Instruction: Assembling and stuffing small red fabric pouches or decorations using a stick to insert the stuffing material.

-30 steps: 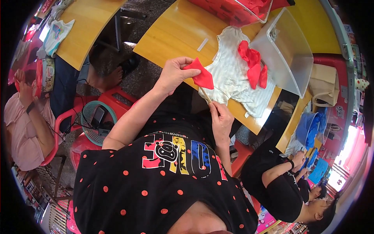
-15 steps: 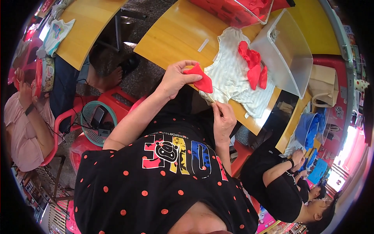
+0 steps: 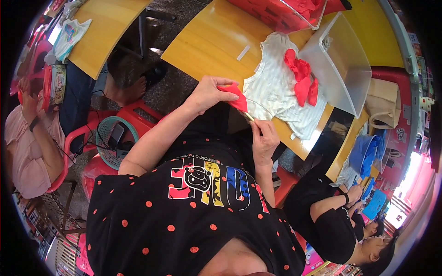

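Observation:
Between the thumb and fingers of my left hand [image 3: 207,96] is a small red fabric piece [image 3: 237,102], folded and pointed. My right hand [image 3: 265,141] pinches a thin pale stick [image 3: 250,117]. The stick's upper end meets the lower tip of the red piece; whether it goes inside is hidden. Just beyond my hands a white sleeveless garment [image 3: 272,69] lies spread on the wooden table [image 3: 202,41]. Several red fabric pieces [image 3: 301,76] rest on top of it.
A clear plastic bin [image 3: 338,64] lies on its side at the table's right. Behind it stands another clear bin of red fabric [image 3: 276,14]. At left are a green basket [image 3: 105,142] and a red chair [image 3: 133,112]. Co-workers sit on both sides; blue fabric [image 3: 363,154] is at right.
The red piece has tilted down toward my right hand, and its tip now meets the stick. More of the stick shows above my right fingers. Both hands stay nearly in place.

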The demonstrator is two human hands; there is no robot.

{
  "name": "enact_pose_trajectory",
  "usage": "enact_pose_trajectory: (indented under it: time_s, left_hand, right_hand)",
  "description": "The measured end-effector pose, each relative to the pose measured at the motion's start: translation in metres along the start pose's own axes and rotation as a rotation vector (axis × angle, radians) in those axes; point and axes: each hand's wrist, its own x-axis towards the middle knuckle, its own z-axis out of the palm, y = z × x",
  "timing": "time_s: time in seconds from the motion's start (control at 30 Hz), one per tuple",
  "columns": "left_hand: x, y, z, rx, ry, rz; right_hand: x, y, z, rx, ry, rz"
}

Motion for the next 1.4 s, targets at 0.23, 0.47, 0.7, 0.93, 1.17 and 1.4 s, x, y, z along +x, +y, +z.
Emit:
enact_pose_trajectory:
  time_s: [0.23, 0.47, 0.7, 0.93, 1.17, 1.4]
  left_hand:
    - [0.003, 0.002, 0.005, -0.622, 0.117, -0.038]
    - [0.005, -0.001, -0.003, -0.720, 0.227, 0.046]
    - [0.005, 0.004, -0.009, -0.736, 0.248, 0.052]
    - [-0.004, 0.006, -0.009, -0.641, 0.082, -0.070]
    - [-0.001, 0.000, -0.014, -0.672, 0.092, -0.074]
    - [-0.002, -0.008, -0.006, -0.576, 0.039, -0.120]
  right_hand:
    - [-0.005, -0.015, 0.009, 0.410, -0.218, 0.515]
    - [-0.013, -0.009, 0.010, 0.699, -0.346, 0.760]
    - [-0.017, -0.003, 0.007, 0.800, -0.300, 0.783]
    - [-0.017, -0.006, 0.007, 0.869, -0.304, 0.799]
    - [-0.012, -0.011, -0.003, 0.539, -0.306, 0.567]
    - [-0.003, -0.014, -0.002, 0.265, -0.184, 0.233]
